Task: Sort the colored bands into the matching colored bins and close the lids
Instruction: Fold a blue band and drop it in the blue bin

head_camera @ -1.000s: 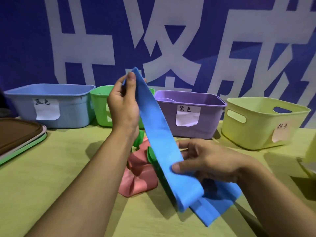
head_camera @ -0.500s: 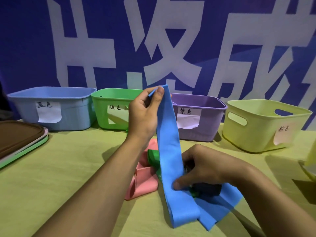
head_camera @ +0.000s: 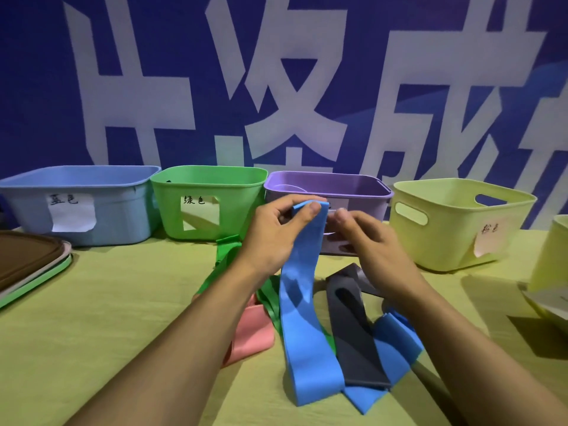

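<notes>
your left hand (head_camera: pixel 273 232) pinches the top of the wide blue rubber band (head_camera: pixel 302 290) in front of the purple plastic bin (head_camera: pixel 359 192). your right hand (head_camera: pixel 365 238), fingers curled, is just beside it; whether it holds the band, i cannot tell.

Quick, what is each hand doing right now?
Left hand: pinching the top end of the long blue stretchy band.
Right hand: fingers curled beside the band's top; whether it grips it cannot be told.

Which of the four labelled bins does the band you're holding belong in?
The blue bin, far left of the row: it alone matches the blue band pinched by the left hand.
</notes>
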`<state>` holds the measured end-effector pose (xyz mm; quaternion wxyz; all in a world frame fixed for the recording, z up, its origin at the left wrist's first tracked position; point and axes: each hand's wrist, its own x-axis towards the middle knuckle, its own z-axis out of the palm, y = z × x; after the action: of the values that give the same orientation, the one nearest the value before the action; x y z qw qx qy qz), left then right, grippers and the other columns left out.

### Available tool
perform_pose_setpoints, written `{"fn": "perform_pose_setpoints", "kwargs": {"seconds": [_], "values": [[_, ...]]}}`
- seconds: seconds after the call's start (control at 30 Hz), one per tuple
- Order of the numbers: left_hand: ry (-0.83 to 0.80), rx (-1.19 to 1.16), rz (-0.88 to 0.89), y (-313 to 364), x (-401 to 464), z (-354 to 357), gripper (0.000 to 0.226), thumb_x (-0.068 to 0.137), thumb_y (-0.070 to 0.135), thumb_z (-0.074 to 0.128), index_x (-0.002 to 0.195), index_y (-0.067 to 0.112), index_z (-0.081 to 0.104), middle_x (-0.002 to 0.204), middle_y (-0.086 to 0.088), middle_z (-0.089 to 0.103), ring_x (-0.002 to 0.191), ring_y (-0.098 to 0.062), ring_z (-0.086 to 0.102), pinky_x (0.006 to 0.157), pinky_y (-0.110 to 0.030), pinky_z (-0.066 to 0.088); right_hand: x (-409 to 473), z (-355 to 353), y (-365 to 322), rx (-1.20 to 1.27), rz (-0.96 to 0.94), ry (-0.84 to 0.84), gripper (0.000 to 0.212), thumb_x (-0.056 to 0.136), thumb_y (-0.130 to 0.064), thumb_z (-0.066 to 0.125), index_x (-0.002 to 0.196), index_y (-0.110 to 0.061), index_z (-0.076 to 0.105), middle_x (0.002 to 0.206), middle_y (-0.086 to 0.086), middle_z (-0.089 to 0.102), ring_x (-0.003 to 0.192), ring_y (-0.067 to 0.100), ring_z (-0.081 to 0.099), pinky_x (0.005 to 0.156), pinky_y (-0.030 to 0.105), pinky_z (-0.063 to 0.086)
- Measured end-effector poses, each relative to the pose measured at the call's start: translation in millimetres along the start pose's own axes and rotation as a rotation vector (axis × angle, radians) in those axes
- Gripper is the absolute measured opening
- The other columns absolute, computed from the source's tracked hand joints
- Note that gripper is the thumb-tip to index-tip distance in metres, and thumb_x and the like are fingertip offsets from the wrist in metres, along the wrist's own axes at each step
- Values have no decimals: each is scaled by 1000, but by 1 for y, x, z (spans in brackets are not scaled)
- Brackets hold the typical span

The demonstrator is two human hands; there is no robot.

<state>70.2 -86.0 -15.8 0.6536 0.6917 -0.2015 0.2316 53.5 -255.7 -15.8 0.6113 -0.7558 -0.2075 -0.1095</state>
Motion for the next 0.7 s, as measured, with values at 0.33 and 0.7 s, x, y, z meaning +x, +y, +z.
{"fn": "perform_pose_setpoints", "kwargs": {"seconds": [0.33, 0.7], "values": [[-147, -23, -71, 4, -7, 5, 18, 99, 12, 64, 106, 23, 76, 100, 7, 79, 98, -9, 72, 89, -27, 58, -1, 4, 0, 165, -38, 109, 18, 98, -25, 61, 94, -14, 74, 80, -3, 77, 75, 9, 73, 66, 19, 57], [-108, -21, -71, 3, -6, -1, 15, 96, 15, 68, 107, 19, 78, 106, -4, 78, 106, -30, 72, 96, -47, 56, 0, 4, 6, 175, -98, 107, 14, 99, -17, 60, 97, -15, 74, 81, -9, 77, 77, 5, 73, 65, 17, 56]]}}
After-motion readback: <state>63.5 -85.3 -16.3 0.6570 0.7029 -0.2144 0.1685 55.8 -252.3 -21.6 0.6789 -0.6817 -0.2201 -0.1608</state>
